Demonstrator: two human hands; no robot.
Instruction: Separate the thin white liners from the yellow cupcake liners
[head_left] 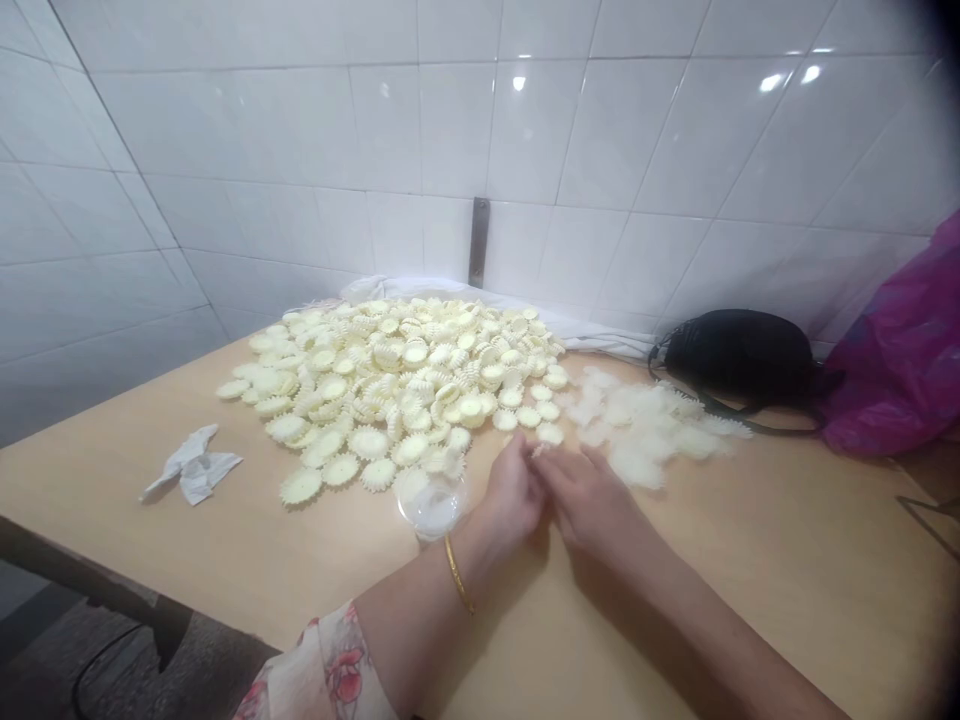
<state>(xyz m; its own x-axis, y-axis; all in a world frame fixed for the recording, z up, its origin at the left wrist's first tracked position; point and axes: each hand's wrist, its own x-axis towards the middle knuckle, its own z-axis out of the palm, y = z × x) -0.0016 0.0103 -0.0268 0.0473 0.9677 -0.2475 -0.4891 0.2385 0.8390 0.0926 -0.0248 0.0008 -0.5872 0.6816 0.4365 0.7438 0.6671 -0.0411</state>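
My left hand (516, 487), with a gold bangle (459, 573) at the wrist, meets my right hand (585, 490) above the table. The fingers of both are curled in and pressed together; whatever lies between them is hidden. Just beyond the fingertips is a pale, scallop-edged disc (550, 434). To the left spreads a large heap of cream-coloured, frilled round discs (405, 370). Beside my left wrist stands a small clear round container (431, 505) with something whitish in it. Right of my hands lies a loose pile of thin, translucent white frilled pieces (645, 425).
The wooden table (300, 570) meets a tiled wall (637, 130). A crumpled white tissue (193, 465) lies at left. White cloth (600, 337) runs behind the heap. A black bag (739, 352) with a strap and a magenta plastic bag (896, 350) are at right.
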